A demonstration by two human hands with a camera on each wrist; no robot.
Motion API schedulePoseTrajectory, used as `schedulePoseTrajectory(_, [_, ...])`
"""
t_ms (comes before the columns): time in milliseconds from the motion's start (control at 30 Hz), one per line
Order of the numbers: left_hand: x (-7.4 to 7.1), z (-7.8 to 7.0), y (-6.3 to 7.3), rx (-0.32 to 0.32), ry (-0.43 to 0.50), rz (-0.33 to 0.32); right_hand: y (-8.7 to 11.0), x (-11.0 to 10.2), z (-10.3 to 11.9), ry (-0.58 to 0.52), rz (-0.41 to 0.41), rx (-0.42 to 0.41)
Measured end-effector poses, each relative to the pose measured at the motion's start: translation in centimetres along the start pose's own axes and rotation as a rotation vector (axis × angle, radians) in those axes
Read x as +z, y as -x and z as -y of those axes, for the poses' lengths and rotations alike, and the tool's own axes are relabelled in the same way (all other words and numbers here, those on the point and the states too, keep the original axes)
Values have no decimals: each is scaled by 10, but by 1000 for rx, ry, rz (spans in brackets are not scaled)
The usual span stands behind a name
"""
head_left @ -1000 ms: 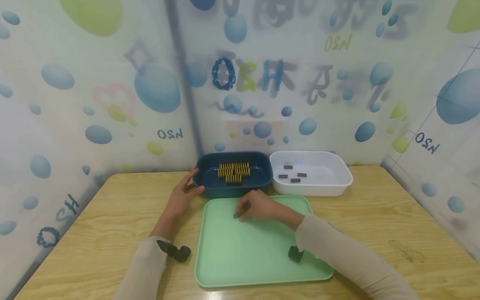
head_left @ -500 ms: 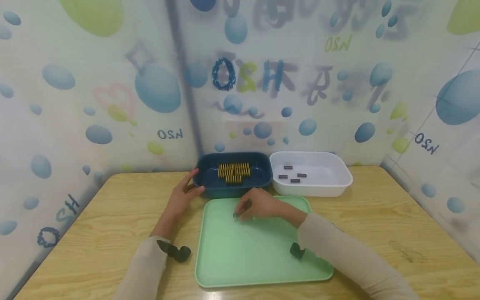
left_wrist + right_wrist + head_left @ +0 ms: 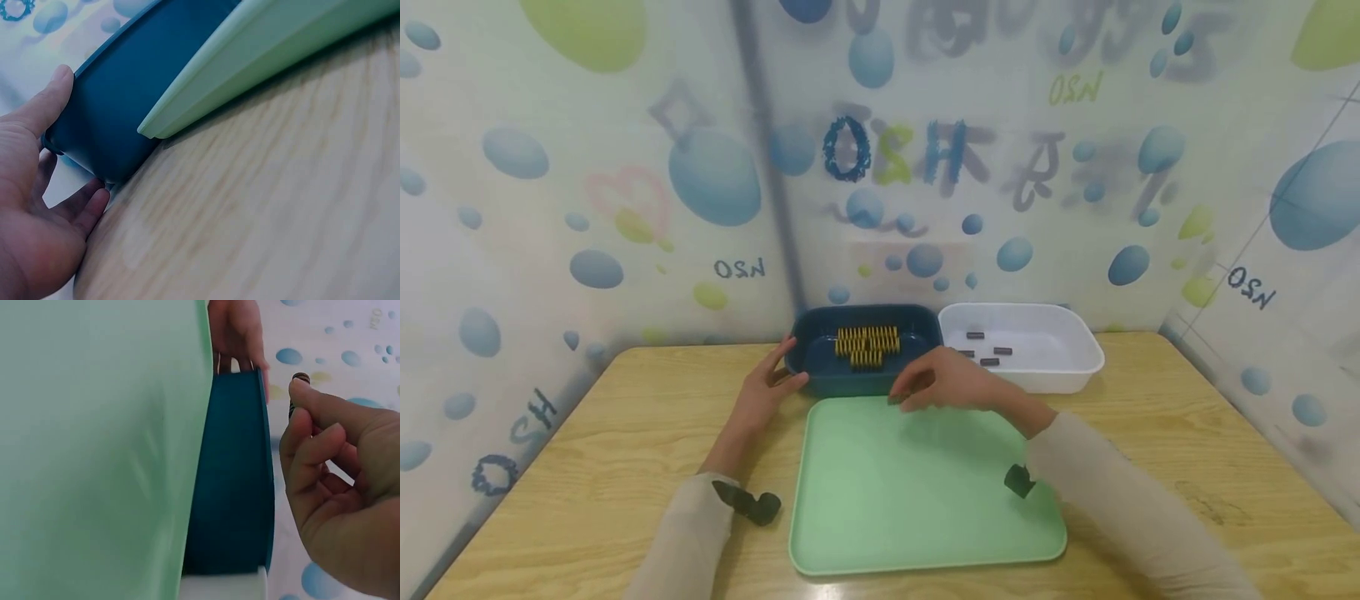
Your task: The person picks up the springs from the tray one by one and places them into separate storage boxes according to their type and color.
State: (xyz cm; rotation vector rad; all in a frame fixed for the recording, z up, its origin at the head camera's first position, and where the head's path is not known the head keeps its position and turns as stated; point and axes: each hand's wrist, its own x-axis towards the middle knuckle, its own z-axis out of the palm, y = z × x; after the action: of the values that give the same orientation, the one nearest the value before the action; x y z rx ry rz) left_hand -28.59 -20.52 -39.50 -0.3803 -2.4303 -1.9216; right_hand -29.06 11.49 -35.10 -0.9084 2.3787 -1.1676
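My right hand (image 3: pixel 951 383) pinches a small dark coil spring (image 3: pixel 302 377) between thumb and index finger, over the back edge of the green tray (image 3: pixel 917 500). In the right wrist view the spring's striped end shows above the fingertips; the rest of it is mostly covered. My left hand (image 3: pixel 763 396) rests against the left end of the dark blue bin (image 3: pixel 820 385), fingers spread and thumb near the front corner. Several yellow springs (image 3: pixel 867 342) lie in rows inside that bin. In the left wrist view, fingertips touch the bin's rim and lower side.
Beside the blue bin stands a white bin (image 3: pixel 1060 379) with several dark springs (image 3: pixel 1002 351) in it; my right hand covers part of its near left side. Both bins stand along the back of the wooden table (image 3: pixel 587 483), against a patterned curtain (image 3: pixel 1037 167).
My right hand has lifted from the tray's upper middle and moved back and to the right, carrying the spring. The left hand and both bins have stayed in place.
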Motion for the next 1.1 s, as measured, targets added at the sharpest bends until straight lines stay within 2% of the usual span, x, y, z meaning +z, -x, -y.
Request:
schedulePoseTrajectory(133, [0,2,0,-4,1,-3,7,-16,-8,8,-40,6])
schedulePoseTrajectory(267, [0,2,-1,-7,16,3,17,-35,-18,12,-104,47])
schedulePoseTrajectory(433, [2,0,-1,-13,26,4,30,-62,-31,59,-187,82])
schedulePoseTrajectory(633, [2,-1,-2,-18,20,-1,43,-88,-51,130,-250,134])
schedulePoseTrajectory(733, [0,5,-4,-20,29,-2,46,-96,-63,171,-263,184])
schedulePoseTrajectory(933, [-3,27,-11,-9,17,-19,46,-108,-84,194,-281,264])
schedulePoseTrajectory(1100, [-3,31,-12,6,-3,-27,47,-116,-95,191,-287,312])
